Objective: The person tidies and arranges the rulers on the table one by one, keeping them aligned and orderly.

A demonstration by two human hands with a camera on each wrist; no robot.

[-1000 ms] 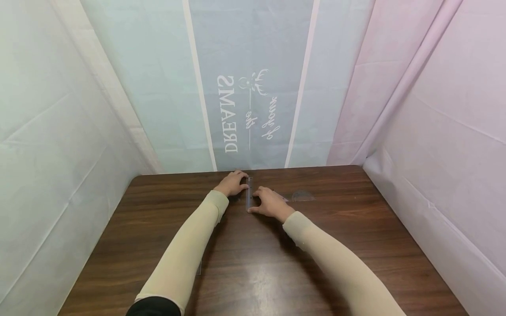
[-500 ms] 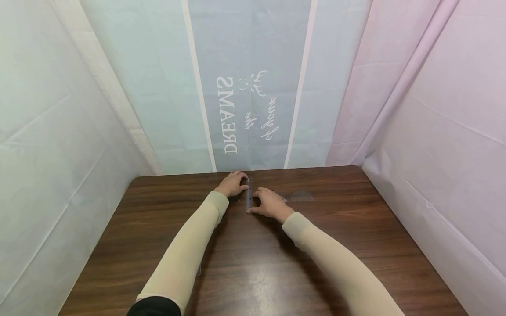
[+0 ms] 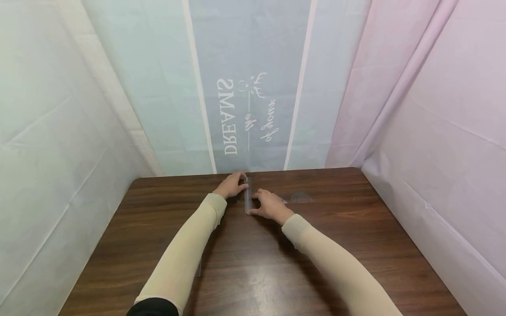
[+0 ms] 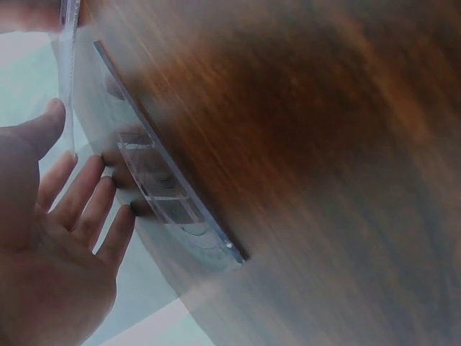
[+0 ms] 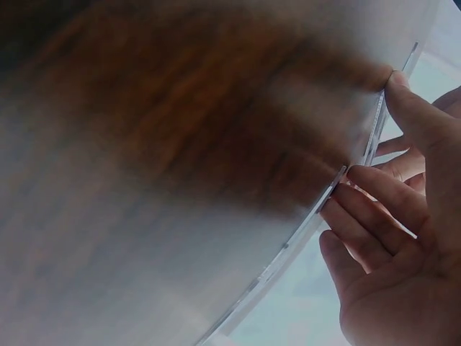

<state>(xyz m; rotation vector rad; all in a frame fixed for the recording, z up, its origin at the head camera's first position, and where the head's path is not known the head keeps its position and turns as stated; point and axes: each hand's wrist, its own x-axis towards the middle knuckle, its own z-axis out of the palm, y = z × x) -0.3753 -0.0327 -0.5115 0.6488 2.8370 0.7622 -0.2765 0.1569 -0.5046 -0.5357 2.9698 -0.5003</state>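
Note:
A clear plastic ruler (image 3: 248,195) runs front to back near the table's far edge. My left hand (image 3: 231,185) pinches its far end; in the left wrist view the thumb lies against the ruler's strip (image 4: 68,79) and the index fingertip reaches its end. My right hand (image 3: 269,204) holds the near part, thumb at the near end and index finger along the right side. In the right wrist view, the ruler (image 5: 376,126) shows edge-on beside the thumb. A clear drawing piece with cut-outs (image 4: 155,166) lies below my left fingers.
A clear protractor (image 3: 302,198) lies to the right of my right hand. Part of a clear piece (image 3: 281,199) shows just behind that hand. Another clear edge (image 3: 199,268) sticks out beside my left sleeve. A printed cloth (image 3: 249,87) hangs behind the brown wooden table (image 3: 336,245).
The ruler has shifted slightly left and shows a little more of its broad face. Both hands keep their hold with hardly any movement.

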